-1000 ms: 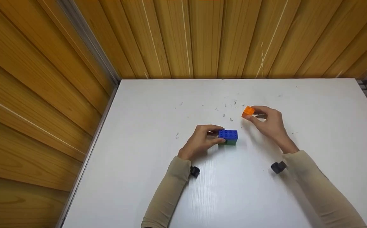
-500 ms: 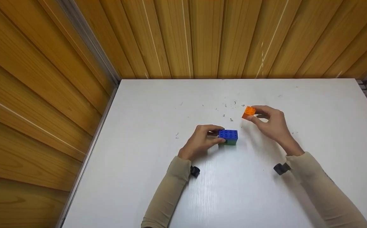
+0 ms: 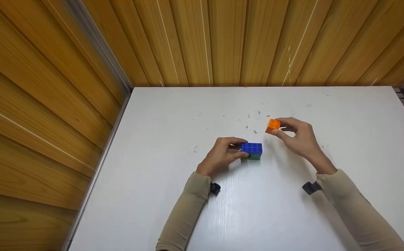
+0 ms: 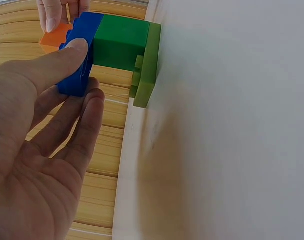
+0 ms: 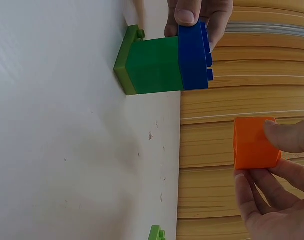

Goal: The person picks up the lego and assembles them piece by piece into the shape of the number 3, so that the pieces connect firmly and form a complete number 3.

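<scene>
On my feed the left sleeve [image 3: 184, 211] and right sleeve [image 3: 357, 211] were plain beige, snug and creased lower down. Stubby black wrist cameras [image 3: 215, 188] [image 3: 308, 188] jutted inward at the cuffs. My left hand [image 3: 221, 151] and right hand [image 3: 301, 140] were bare.

A gap runs between orange block [image 3: 273, 125] and blue brick [image 3: 253, 148]; plank wall [image 3: 226, 42] blocks the far side.

- Head view: brightly lit; streaky glare thrown on desk [image 3: 250, 216], btm ctr.
- Soft shadows cast on it beside sleeves [image 3: 183, 207].
- L/R wrist views: dimmer, greyer; wall planks [image 4: 103, 155] bent by lens distort. nr top.
</scene>
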Available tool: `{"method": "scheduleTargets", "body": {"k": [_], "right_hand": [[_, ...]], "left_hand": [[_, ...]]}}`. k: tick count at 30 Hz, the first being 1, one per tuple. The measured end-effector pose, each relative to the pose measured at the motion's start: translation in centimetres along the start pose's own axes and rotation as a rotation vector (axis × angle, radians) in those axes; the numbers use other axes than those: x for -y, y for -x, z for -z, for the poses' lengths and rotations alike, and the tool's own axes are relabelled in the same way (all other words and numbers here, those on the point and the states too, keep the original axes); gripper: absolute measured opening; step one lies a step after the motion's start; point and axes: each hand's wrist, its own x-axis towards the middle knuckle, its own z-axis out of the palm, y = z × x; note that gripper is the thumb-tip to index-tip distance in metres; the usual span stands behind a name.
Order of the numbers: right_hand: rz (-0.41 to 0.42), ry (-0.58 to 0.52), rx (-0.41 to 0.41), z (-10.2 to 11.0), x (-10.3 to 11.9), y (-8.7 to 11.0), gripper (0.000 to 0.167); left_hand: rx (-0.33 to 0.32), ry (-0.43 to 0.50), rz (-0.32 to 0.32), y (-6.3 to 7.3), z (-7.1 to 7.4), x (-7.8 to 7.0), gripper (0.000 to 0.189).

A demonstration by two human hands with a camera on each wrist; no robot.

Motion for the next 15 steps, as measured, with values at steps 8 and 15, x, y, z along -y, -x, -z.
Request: {"method": "scheduleTargets", "body": {"k": [8,15], "right_hand": [[-0.001,-0.018,0.039,-0.2,0.5,0.4,0.039],[0.041,-0.032,0.057,-0.5,1.4,0.8,0.039]], "left_hand": [[0.004,0.001,0.002,0.0,0.1,-0.1,0.043],[0.004,0.011,0.004,0.1,0.1,-0.1,0.043]]}}
